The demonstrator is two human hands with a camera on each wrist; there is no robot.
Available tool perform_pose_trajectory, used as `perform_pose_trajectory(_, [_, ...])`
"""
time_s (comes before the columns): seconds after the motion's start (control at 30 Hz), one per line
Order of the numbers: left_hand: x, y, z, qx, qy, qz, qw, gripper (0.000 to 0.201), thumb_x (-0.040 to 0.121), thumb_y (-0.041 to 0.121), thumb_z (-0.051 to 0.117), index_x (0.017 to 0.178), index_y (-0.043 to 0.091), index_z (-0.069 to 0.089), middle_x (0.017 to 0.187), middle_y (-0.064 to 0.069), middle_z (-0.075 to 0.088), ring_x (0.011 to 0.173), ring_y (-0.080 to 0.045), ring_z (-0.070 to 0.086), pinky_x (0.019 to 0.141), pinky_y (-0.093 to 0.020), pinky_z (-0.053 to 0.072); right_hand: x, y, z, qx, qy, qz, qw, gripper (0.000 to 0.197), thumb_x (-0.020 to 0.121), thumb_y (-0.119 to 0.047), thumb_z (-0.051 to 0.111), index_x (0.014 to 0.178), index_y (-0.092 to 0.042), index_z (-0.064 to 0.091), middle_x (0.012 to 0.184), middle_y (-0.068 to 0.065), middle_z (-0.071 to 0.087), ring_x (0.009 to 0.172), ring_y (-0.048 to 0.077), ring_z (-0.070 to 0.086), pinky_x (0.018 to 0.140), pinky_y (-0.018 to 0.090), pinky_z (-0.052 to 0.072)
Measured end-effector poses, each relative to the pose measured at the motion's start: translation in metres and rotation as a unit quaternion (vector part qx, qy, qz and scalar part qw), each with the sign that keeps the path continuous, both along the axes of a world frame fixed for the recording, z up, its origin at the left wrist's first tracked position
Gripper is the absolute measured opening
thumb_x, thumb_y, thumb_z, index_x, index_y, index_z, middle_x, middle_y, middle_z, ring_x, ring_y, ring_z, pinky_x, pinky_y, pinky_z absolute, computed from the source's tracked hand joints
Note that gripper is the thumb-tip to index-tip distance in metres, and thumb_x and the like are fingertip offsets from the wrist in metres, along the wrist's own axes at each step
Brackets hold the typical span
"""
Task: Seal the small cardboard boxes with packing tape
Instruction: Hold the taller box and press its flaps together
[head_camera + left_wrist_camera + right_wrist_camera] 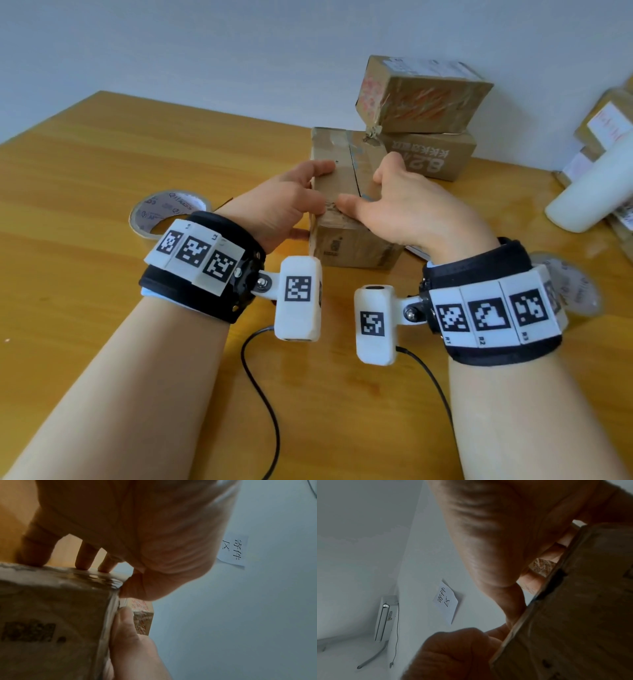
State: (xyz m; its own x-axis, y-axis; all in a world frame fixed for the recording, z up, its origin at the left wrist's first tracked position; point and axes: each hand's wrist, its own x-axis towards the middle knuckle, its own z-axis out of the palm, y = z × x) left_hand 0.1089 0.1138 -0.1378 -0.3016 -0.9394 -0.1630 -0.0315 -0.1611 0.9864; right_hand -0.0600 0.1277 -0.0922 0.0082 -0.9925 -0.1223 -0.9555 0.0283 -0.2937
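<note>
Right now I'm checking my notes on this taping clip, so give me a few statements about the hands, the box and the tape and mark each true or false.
1. Both hands are on the box in the middle of the table. True: the left hand holds its left side and the right hand lies over its top.
2. The left hand holds the roll of tape. False: the roll lies flat on the table, left of that hand.
3. Two boxes are stacked behind the held box. True.
4. The held box's top flaps stand open. False: they lie shut, with a seam down the middle.
</note>
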Motion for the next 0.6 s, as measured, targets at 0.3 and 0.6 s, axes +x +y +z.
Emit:
perform_pose_trajectory(0.3, [0.016, -0.003, -0.004, -0.077, 0.029, 0.067, 0.994, 0.061, 0.085, -0.019, 0.040, 0.137, 0.010, 0.053, 0.126, -0.010, 0.067, 0.112, -0.022, 0.067, 0.083, -0.028, 0.054, -0.011, 0.000, 0.001, 0.032, -0.203, 0.000, 0.979, 0.049, 0.101, -0.056, 0.047, 0.143, -0.030, 0.046, 0.139, -0.008, 0.046, 0.107, 0.013, 0.057, 0.081, 0.038, 0.061])
perform_pose_trajectory(0.6, [0.003, 0.011, 0.011, -0.114, -0.006, 0.103, 0.988, 0.047, 0.095, 0.019, 0.059, 0.141, 0.023, 0.051, 0.142, 0.001, 0.051, 0.125, -0.006, 0.047, 0.111, -0.032, 0.035, -0.017, 0.017, -0.004, 0.008, -0.262, -0.035, 0.964, 0.039, 0.104, -0.040, 0.053, 0.143, -0.032, 0.050, 0.135, -0.004, 0.052, 0.095, 0.010, 0.064, 0.085, 0.037, 0.062])
